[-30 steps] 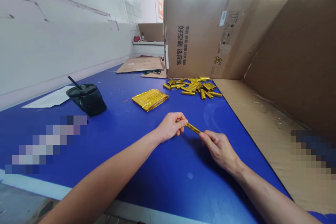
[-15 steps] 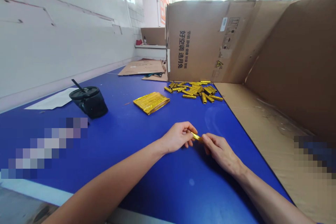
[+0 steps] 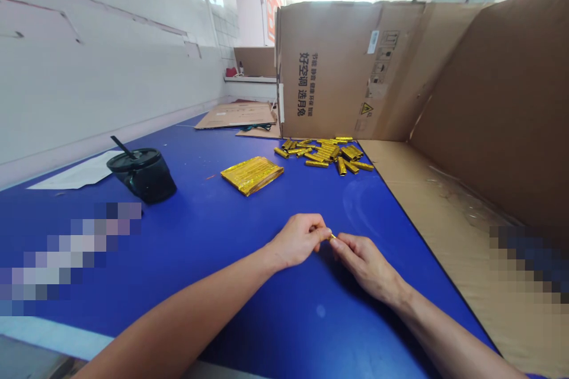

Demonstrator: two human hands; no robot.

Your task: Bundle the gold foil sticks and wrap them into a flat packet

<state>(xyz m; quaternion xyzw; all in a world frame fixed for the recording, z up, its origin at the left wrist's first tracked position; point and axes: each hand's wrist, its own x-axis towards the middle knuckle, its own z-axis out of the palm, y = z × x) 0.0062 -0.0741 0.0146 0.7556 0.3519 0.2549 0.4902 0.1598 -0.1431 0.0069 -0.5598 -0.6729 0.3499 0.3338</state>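
My left hand [image 3: 303, 239] and my right hand [image 3: 362, 257] meet near the middle of the blue table, fingertips almost touching. Between them a small gold foil piece [image 3: 332, 237] is pinched by both, and most of it is hidden by the fingers. Farther away and to the left lies a flat gold foil bundle [image 3: 251, 176]. Beyond my hands, small gold foil tubes [image 3: 328, 151] are heaped loosely near the large cardboard box.
The blue table [image 3: 191, 237] has a black lidded cup [image 3: 144, 174] and a white sheet [image 3: 73, 174] at left. Flat cardboard [image 3: 237, 114] lies at the back. A large cardboard box [image 3: 338, 77] stands behind the tubes, with more cardboard along the right edge.
My hands have drawn closer together over the gold piece, so less of it shows. The fingers of my left hand have curled in more. The view has shifted slightly.
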